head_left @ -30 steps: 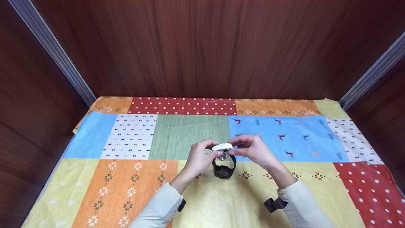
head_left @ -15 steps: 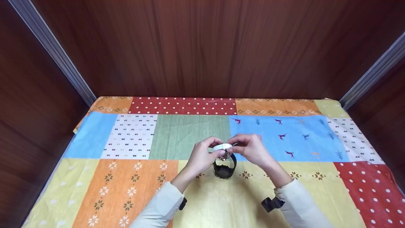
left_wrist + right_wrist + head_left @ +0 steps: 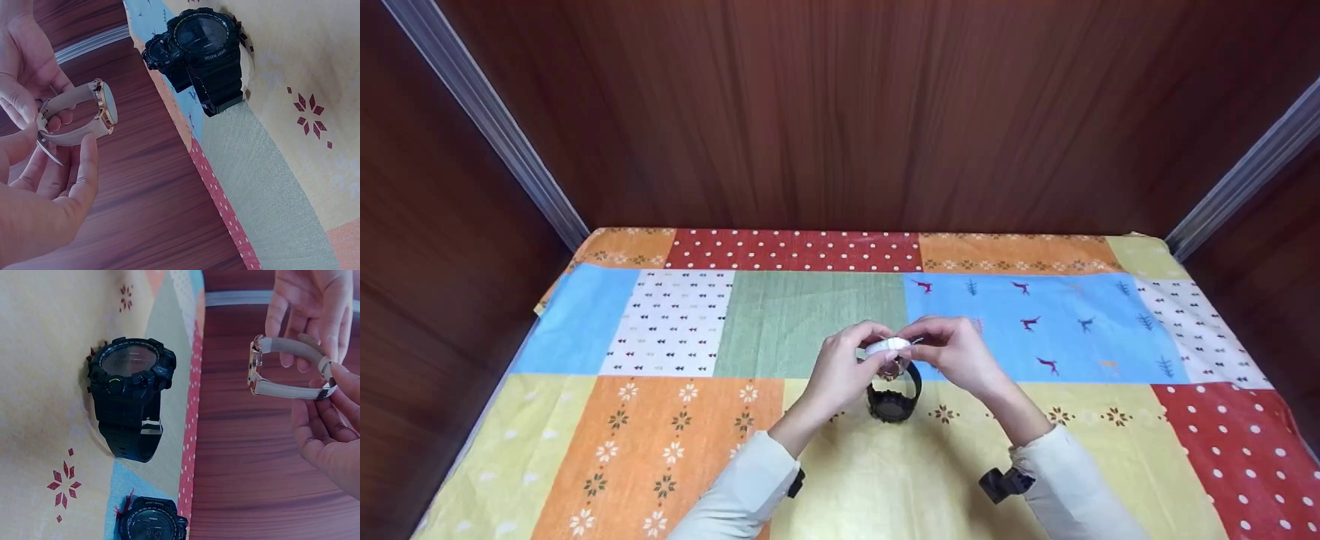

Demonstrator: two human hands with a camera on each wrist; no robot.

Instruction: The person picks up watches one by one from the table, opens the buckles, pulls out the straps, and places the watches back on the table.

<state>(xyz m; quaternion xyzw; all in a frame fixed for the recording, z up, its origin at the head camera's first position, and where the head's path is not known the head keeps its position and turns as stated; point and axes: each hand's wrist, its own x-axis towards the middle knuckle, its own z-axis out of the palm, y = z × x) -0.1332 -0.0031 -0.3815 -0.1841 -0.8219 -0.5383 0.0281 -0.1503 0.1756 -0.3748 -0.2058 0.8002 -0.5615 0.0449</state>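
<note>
One patchwork tablecloth [image 3: 810,307] is spreading beneath two hands, the left hand [image 3: 838,367] and the right hand [image 3: 960,360], both pinching narrowly. One black watch [image 3: 128,399] and a second black watch [image 3: 151,524], two in all, are resting on the cloth near each other, while one pale-strapped watch [image 3: 288,391] is being held above it between both hands. The step in hand is apparently involving the strap [image 3: 68,99] at its single visible buckle [image 3: 323,393], fastening or releasing being indeterminate, and the next move is likely calling for steadying one strap side while guiding the other.
</note>
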